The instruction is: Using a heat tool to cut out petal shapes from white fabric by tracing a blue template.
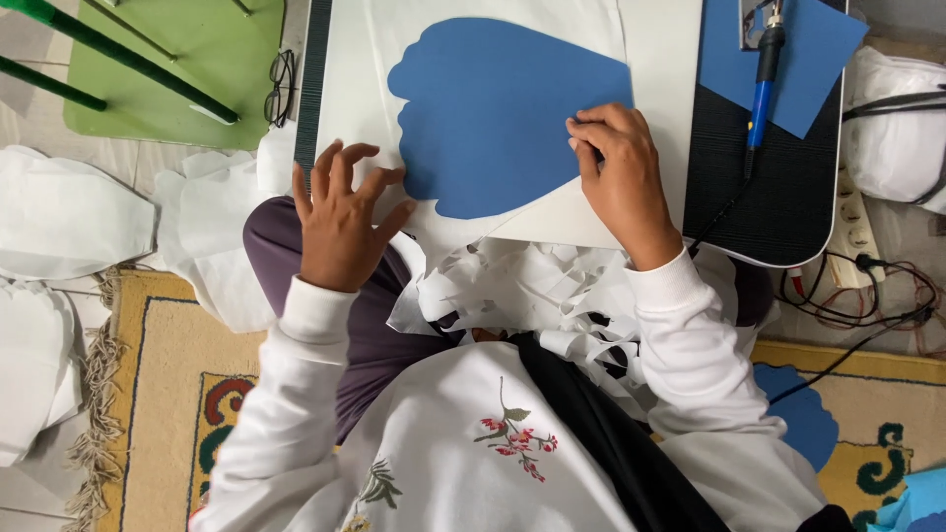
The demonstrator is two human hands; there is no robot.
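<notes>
The person sits on the floor with a lap board across the knees, and on it lies a blue scalloped template [493, 118] resting flat on a sheet of white fabric [650, 89]. The right hand [619, 172], at about three o'clock of the template, presses curled fingertips together onto its right edge, pinning it down. The left hand [343, 217] sits at about eight o'clock, fingers spread wide and arched; it seems to rest lightly at the fabric's edge, gripping nothing. The template looks thin, light and fairly stiff, like card, so it would slide easily unless held flat; its edges are the natural place to take hold. The fabric seems soft and limp. White offcuts [532, 296] pile up at six o'clock. A blue-handled hot cutting tool [761, 89] lies at two o'clock on the black board [788, 207], well apart from both hands.
</notes>
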